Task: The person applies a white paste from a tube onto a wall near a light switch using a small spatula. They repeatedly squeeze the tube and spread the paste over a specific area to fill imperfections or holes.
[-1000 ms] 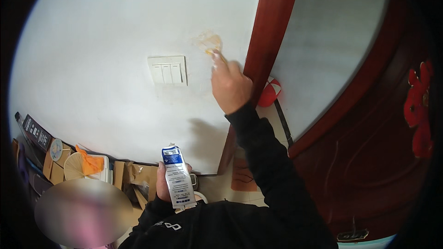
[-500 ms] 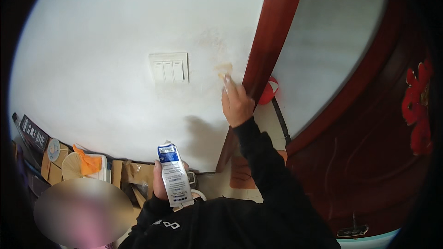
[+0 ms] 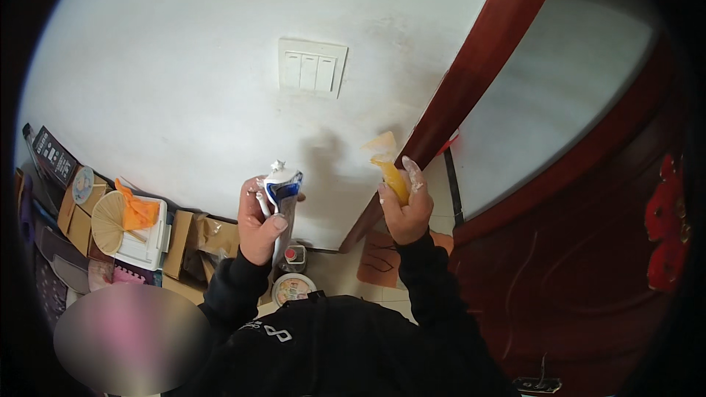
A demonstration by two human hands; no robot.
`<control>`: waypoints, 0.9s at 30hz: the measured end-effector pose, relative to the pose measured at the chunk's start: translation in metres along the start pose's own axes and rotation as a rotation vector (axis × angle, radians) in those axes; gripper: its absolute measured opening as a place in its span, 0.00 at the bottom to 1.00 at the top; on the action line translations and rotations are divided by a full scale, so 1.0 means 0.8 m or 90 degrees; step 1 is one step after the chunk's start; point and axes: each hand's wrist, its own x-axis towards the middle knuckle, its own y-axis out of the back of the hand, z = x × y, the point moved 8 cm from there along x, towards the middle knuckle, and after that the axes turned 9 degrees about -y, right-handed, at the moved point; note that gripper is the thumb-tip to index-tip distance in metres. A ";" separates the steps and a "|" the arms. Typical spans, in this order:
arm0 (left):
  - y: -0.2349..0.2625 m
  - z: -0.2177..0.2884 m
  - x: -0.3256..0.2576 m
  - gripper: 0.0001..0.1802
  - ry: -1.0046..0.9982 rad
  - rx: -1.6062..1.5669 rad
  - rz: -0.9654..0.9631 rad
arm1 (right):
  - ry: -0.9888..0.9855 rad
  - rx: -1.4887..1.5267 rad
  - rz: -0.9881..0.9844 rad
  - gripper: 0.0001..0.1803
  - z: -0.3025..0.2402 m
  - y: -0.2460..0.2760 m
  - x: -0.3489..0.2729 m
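Observation:
My left hand (image 3: 255,234) is wrapped round a white and blue squeeze tube (image 3: 283,190), held upright in front of the wall with its star-shaped tip on top. White paste smears my fingers on that side. In my right hand (image 3: 408,213) is a small yellow scraper (image 3: 395,179) with a thin, pale orange blade pointing up. White paste also coats the fingertips here. The scraper is close to the wooden door frame; whether its blade touches the wall I cannot tell. Above it, the white wall (image 3: 184,81) has a faint rough, discoloured patch (image 3: 397,29).
A three-key light switch (image 3: 312,68) sits on the wall. To the right run a dark red door frame (image 3: 471,95) and a door (image 3: 573,272). Cardboard boxes (image 3: 176,250), a round fan (image 3: 108,222) and an orange cloth (image 3: 138,209) lie at lower left. A bottle (image 3: 293,259) stands below.
My right hand has come down from the wall beside the switch, bringing the scraper into sight. My left hand has risen and turned the tube, so its star-shaped tip now shows.

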 end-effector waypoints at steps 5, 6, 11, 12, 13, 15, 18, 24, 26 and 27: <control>0.014 0.010 0.011 0.40 -0.082 0.049 0.047 | 0.331 -0.140 -0.015 0.24 -0.058 -0.038 0.041; 0.017 0.010 0.011 0.39 -0.099 0.083 0.042 | 0.365 -0.154 -0.033 0.24 -0.069 -0.046 0.051; 0.018 0.014 0.014 0.38 -0.182 0.228 0.047 | 0.462 -0.179 -0.028 0.26 -0.074 -0.066 0.093; 0.017 0.018 0.015 0.38 -0.199 0.258 0.049 | 0.476 -0.180 -0.023 0.26 -0.072 -0.069 0.101; 0.021 0.014 0.013 0.39 -0.177 0.274 0.031 | 0.492 -0.180 -0.022 0.26 -0.070 -0.072 0.106; 0.023 0.014 0.013 0.39 -0.206 0.234 0.033 | 0.523 -0.175 -0.019 0.26 -0.061 -0.079 0.117; 0.020 0.009 0.009 0.39 -0.169 0.189 0.028 | 0.541 -0.179 -0.031 0.25 -0.051 -0.082 0.125; -0.003 0.013 0.011 0.39 -0.175 0.153 -0.017 | 0.546 -0.177 -0.035 0.25 -0.046 -0.085 0.133; -0.008 0.009 0.014 0.39 -0.158 0.133 -0.022 | 0.548 -0.171 -0.031 0.25 -0.051 -0.083 0.137; -0.011 0.010 0.018 0.39 -0.150 0.128 -0.025 | 0.556 -0.161 -0.024 0.24 -0.058 -0.083 0.139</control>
